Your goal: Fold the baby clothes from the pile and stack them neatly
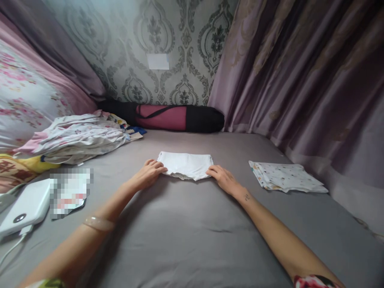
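A folded white garment [185, 163] lies flat in the middle of the grey sheet; its exact kind cannot be made out. At its near left corner is my left hand [150, 173], fingers curled over the edge and closed on the cloth. My right hand [223, 178] pinches the near right corner the same way. Between the two hands the near edge sags unevenly, showing layers of fabric. To the right, apart from my hand, rests a folded white cloth with small coloured prints [286, 177].
A pile of patterned clothes [87, 134] sits at the left, near a floral pillow [27, 96]. A white power bank [27, 208] with a cable and a blurred-out item [70, 192] lie closer. Along the wall stretches a black-and-maroon long bag [162, 117]. Purple curtains [300, 68] hang at right.
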`<state>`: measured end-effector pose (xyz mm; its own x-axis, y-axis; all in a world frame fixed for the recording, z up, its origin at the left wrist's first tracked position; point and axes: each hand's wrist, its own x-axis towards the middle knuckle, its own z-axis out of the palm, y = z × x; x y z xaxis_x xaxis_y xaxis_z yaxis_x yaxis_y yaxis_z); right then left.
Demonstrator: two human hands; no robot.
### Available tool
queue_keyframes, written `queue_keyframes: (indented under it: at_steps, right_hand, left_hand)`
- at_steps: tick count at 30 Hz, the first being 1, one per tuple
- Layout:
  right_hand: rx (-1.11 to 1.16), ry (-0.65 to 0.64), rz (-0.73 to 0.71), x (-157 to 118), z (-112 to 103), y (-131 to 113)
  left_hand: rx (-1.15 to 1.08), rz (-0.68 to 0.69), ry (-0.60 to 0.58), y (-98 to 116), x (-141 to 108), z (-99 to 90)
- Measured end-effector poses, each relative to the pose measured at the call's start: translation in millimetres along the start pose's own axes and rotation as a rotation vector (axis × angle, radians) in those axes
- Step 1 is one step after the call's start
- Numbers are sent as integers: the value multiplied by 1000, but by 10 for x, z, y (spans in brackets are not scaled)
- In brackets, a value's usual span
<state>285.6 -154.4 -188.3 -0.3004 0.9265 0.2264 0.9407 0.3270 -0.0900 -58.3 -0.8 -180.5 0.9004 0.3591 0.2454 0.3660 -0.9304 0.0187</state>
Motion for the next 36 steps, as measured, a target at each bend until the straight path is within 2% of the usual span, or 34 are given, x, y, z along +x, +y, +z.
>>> queue_keyframes:
  at_steps: [4, 7, 9, 12, 15, 18, 24, 29, 32, 36]
  right_hand:
    - [42, -41, 17, -100, -55, -18]
    - [67, 10, 83, -5, -87, -75]
    - [70, 80, 164, 185, -83, -168]
    - [81, 137, 291, 605, -39, -375]
    - [102, 109, 350, 1004, 46, -575]
    - [111, 59, 370, 1207, 179, -672]
    - [139, -26, 371, 1171, 446, -646]
    - [141, -35, 376, 1168, 458, -648]
    - [154, -48, 384, 1176, 392, -644]
    - [122, 22, 424, 1149, 328, -588]
  left_hand:
    - [-64, -3, 1, -19, -106, 29]
    - [-58, -80, 32, 13, -40, 21]
    - [-6, -206, 118, 96, 134, 12]
    - [45, -372, 234, 296, 535, 23]
    - [23, -448, 206, 471, 902, 113]
    - [4, -459, 138, 520, 1062, 291]
    - [-67, -490, -78, 384, 1003, 607]
    - [-81, -512, -118, 373, 1013, 600]
    - [-51, -506, -80, 387, 1005, 538]
    - [74, -495, 107, 336, 944, 500]
